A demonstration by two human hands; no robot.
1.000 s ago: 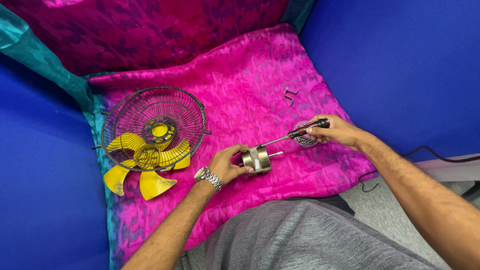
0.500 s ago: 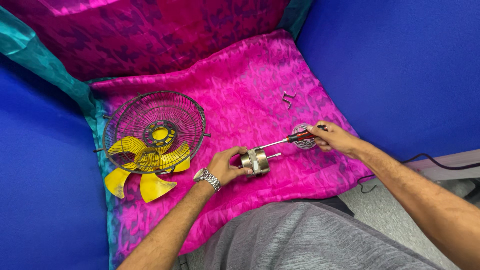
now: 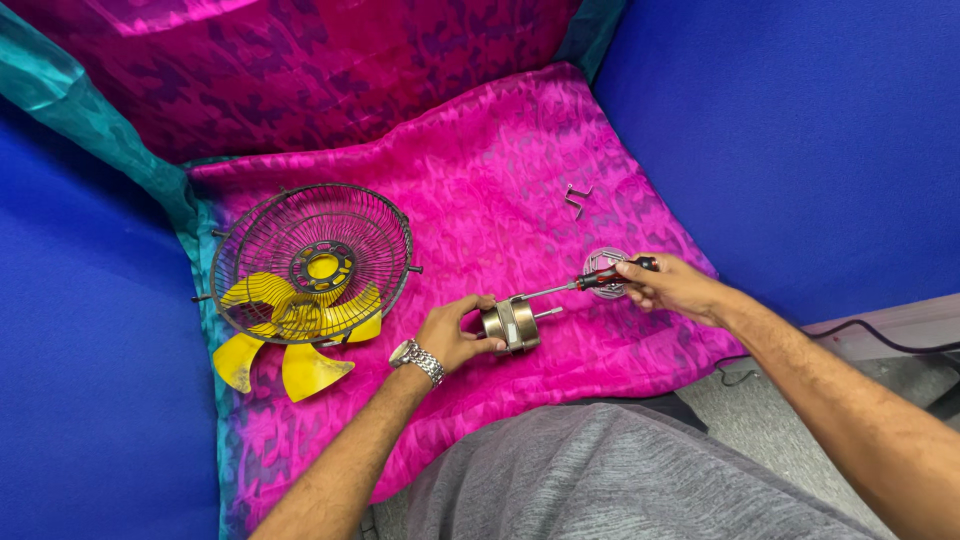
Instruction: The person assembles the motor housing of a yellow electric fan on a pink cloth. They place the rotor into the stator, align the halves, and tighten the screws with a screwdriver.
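I have my left hand (image 3: pixel 455 335) wrapped around a small cylindrical metal fan motor (image 3: pixel 512 325), fingers curled closed over its left end, with a silver metal wristwatch (image 3: pixel 418 359) on that wrist. The motor lies on its side on the bright pink patterned cloth (image 3: pixel 480 180), just in front of my grey-trousered lap (image 3: pixel 600 480), with its thin shaft poking out toward the right.

My right hand (image 3: pixel 672 285) is closed around the red and black handle of a slim screwdriver (image 3: pixel 580 285). The metal shank runs down and to the left from my grip, and its tip meets the top of the motor housing. Just behind the handle, partly covered by it and by my fingers, a small round silvery metal cap (image 3: pixel 600 262) lies flat on the cloth.

To the left of the motor, near my left hand but apart from it, a round dark wire fan guard (image 3: pixel 300 225) rests on the cloth, lying over a yellow plastic fan blade (image 3: pixel 300 370) whose lobes stick out from under its lower edge. Farther back on the cloth, well apart from both hands, lie a couple of small bent metal clips (image 3: pixel 577 198). Blue cushioned upholstery (image 3: pixel 800 130) rises on both sides of the cloth, and a black cable (image 3: pixel 880 340) runs along the floor at the right.
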